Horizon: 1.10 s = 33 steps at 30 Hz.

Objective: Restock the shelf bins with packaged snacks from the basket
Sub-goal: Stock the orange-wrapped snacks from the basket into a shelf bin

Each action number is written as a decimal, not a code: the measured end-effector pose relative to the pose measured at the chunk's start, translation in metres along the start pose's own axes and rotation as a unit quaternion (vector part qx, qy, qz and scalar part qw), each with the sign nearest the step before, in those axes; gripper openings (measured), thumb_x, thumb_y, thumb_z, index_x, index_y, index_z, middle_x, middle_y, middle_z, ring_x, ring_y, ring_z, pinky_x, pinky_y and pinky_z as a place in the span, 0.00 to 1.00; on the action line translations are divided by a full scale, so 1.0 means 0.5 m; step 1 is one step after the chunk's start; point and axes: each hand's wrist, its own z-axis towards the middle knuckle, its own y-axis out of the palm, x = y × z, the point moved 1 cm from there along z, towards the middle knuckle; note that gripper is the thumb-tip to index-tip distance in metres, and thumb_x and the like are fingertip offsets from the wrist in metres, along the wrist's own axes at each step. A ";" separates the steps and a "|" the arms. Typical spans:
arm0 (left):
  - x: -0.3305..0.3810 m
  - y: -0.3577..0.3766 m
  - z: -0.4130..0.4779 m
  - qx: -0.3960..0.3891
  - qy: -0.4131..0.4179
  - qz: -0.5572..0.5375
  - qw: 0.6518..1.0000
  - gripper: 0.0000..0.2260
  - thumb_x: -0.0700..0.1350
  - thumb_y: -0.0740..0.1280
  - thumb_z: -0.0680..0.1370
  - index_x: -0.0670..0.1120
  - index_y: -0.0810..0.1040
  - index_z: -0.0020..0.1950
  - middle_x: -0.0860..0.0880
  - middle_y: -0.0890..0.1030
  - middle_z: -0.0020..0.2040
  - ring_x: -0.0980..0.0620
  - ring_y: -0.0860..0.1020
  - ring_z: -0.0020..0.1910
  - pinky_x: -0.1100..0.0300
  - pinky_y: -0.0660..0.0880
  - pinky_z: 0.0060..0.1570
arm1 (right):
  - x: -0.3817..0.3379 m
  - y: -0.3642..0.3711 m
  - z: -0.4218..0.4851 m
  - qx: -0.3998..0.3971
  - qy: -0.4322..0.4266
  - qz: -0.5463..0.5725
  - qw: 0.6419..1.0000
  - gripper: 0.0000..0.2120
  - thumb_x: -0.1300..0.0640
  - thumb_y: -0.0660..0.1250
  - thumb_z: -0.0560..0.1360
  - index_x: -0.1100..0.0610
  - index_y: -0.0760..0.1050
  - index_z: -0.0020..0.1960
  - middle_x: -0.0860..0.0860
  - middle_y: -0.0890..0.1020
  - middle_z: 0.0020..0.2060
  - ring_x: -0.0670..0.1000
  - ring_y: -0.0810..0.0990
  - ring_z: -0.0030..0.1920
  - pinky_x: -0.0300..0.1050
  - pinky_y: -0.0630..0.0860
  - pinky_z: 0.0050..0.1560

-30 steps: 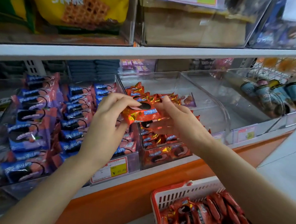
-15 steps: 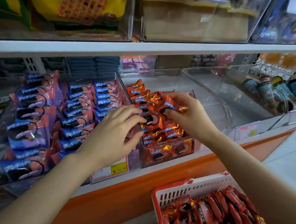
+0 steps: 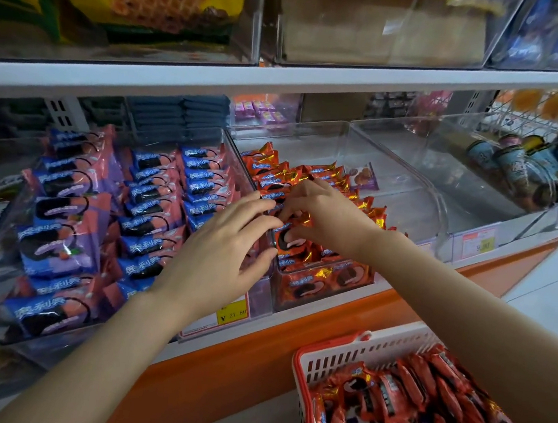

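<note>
Shelf bin (image 3: pixel 316 133): hands together atop orange packets (image 3: pixel 265 162), left hand (image 3: pixel 228 251) flat, right hand (image 3: pixel 328 216) curled, grip unclear; basket (image 3: pixel 335 352) lower right, nearer right hand

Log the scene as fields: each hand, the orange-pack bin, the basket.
left hand: fingers spread, over the left wall of the clear plastic bin
right hand: fingers curled down onto the orange foil snack packs in that bin; grip unclear
bin fill: packs on left side, right side bare
red-and-white plastic basket: holds many more such packs
</note>
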 end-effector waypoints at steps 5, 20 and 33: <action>0.000 0.001 -0.001 -0.002 -0.007 -0.009 1.000 0.22 0.56 0.53 0.78 0.49 0.74 0.65 0.50 0.70 0.70 0.55 0.59 0.73 0.55 0.53 0.68 | -0.003 0.014 -0.019 0.064 0.058 -0.055 0.995 0.21 0.45 0.70 0.72 0.51 0.74 0.63 0.50 0.74 0.58 0.53 0.72 0.57 0.47 0.73 0.52; 0.011 -0.009 0.004 -0.025 -0.005 0.072 0.997 0.22 0.55 0.53 0.77 0.46 0.76 0.63 0.47 0.74 0.66 0.49 0.67 0.70 0.53 0.59 0.67 | -0.002 0.030 -0.038 0.088 0.096 0.041 0.991 0.17 0.50 0.64 0.78 0.52 0.74 0.66 0.52 0.70 0.64 0.53 0.70 0.64 0.49 0.72 0.62; 0.225 0.178 0.004 -0.059 0.101 0.062 0.991 0.18 0.46 0.56 0.75 0.46 0.79 0.60 0.50 0.82 0.51 0.47 0.78 0.56 0.41 0.57 0.69 | 0.199 0.127 -0.462 0.241 0.214 -0.025 0.946 0.07 0.55 0.58 0.76 0.57 0.68 0.53 0.54 0.75 0.44 0.53 0.77 0.41 0.43 0.72 0.39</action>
